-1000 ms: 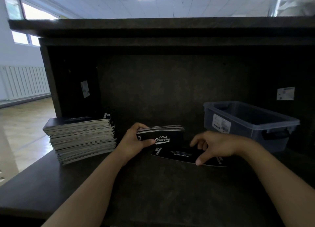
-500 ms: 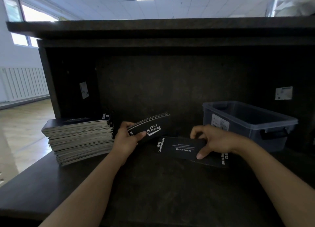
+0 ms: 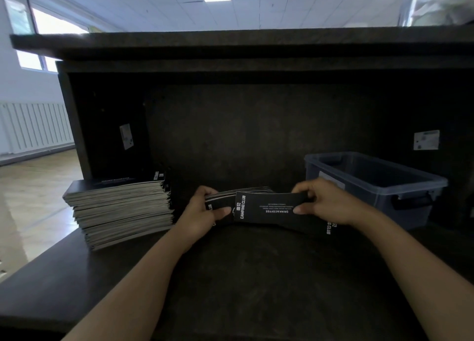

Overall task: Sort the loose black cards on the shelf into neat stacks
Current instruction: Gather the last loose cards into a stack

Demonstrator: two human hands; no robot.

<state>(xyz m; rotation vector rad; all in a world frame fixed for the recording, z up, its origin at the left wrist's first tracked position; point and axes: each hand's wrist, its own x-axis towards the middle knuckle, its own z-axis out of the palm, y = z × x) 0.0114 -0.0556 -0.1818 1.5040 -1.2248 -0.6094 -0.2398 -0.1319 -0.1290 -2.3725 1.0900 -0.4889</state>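
The right hand (image 3: 323, 203) has raised the long black card (image 3: 266, 211) from the shelf (image 3: 256, 276) and brought its near end up against the small bundle of cards (image 3: 238, 192) in the left hand (image 3: 202, 213). The right hand pinches the card between thumb and curled fingers, and the left hand grips the bundle, thumb across its front. The tall stack (image 3: 120, 207) sits just left of the left hand, and a grey bin (image 3: 384, 184) stands just beyond the right hand.

Forearms reach forward — left hand (image 3: 202, 213) grips a card bundle (image 3: 222, 201), right hand (image 3: 325, 203) pinches one card (image 3: 266, 208)
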